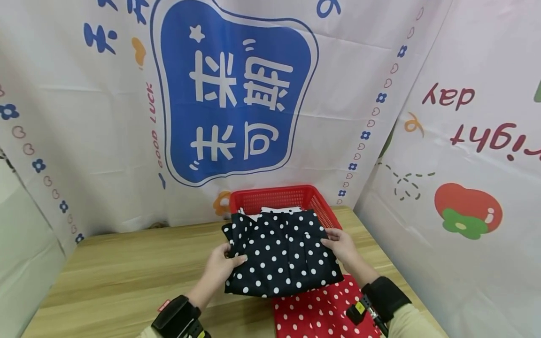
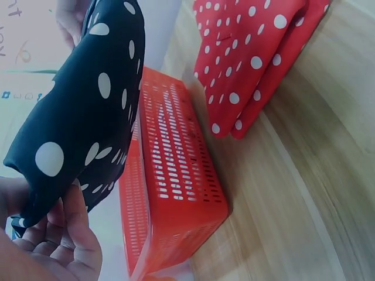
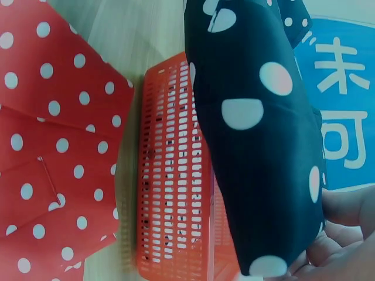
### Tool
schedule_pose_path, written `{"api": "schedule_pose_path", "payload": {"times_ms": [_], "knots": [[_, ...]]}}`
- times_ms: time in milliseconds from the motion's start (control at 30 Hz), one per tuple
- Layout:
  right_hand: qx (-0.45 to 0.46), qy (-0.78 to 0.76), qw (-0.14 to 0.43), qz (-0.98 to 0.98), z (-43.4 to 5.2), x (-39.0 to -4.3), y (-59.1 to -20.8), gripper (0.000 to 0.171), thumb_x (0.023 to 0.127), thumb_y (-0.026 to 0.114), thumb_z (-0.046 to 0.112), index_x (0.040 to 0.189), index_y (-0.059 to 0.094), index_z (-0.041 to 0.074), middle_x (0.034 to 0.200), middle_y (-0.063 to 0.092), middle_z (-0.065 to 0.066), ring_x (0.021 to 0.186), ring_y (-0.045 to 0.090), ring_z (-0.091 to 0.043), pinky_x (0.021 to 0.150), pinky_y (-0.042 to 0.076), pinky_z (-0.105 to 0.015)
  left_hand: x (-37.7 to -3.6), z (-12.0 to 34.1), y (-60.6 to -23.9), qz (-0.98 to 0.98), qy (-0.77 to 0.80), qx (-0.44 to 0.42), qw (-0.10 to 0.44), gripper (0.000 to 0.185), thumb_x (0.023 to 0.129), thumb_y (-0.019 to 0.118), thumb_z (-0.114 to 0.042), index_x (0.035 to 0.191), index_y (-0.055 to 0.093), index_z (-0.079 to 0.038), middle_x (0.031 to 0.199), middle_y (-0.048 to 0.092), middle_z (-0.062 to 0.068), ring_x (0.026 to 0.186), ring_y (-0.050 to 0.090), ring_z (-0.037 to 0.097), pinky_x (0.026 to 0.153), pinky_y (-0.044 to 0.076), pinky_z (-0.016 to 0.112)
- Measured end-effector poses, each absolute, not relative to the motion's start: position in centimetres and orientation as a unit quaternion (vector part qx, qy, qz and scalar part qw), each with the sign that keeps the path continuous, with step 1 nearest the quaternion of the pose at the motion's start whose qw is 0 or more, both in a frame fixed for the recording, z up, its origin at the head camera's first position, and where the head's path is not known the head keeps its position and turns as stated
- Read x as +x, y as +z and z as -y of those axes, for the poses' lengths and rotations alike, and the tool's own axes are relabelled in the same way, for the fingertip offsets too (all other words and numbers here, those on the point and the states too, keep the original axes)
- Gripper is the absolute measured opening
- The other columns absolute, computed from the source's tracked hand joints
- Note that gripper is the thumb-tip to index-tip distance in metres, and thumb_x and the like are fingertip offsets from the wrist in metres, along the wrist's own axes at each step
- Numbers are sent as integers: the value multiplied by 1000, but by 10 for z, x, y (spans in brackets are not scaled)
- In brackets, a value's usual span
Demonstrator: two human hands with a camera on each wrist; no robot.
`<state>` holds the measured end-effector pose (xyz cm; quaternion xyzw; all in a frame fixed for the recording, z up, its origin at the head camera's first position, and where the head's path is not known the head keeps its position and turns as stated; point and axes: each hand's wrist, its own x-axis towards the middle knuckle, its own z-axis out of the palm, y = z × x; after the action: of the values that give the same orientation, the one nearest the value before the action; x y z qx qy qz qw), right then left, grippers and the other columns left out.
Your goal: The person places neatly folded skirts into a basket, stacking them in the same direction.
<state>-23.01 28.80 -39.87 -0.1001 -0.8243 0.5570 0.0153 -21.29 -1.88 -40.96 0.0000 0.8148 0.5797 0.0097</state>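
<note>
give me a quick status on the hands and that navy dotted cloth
Left hand and right hand each grip a side of the folded navy polka-dot cloth, held above the table. Red basket just behind it; red polka-dot cloth beneath. Nothing blocking.

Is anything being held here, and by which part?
Yes. Both hands hold the folded navy polka-dot garment over the red basket: the left hand grips its left edge, the right hand its right edge.

We see a light wooden table point(image 1: 127, 267) boxed in by white printed cloth backdrops: back one point(image 1: 84, 117) has a blue panel point(image 1: 236, 94) with white characters, right one point(image 1: 473, 141) red lettering. Lighting's even, bright.
</note>
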Motion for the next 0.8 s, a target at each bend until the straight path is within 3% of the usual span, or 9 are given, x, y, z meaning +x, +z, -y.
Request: {"api": "schedule_pose_path", "payload": {"times_ms": [367, 800], "knots": [[-111, 556, 20, 824, -296, -242, -405, 36, 97, 53, 1, 131, 50, -10, 116, 57, -27, 99, 59, -32, 93, 49, -48, -224, 6, -410, -818, 575, 0, -5, 21, 85, 71, -2, 99, 59, 9, 88, 59, 13, 82, 54, 26, 74, 47, 39], [-114, 546, 19, 830, -300, -253, -401, 36, 98, 53, 3, 132, 50, -9, 118, 57, -27, 99, 60, -32, 92, 51, -46, -233, -3, -415, -811, 585, -16, -19, 20, 84, 72, -2, 95, 58, 7, 87, 58, 12, 80, 52, 25, 71, 44, 36]]}}
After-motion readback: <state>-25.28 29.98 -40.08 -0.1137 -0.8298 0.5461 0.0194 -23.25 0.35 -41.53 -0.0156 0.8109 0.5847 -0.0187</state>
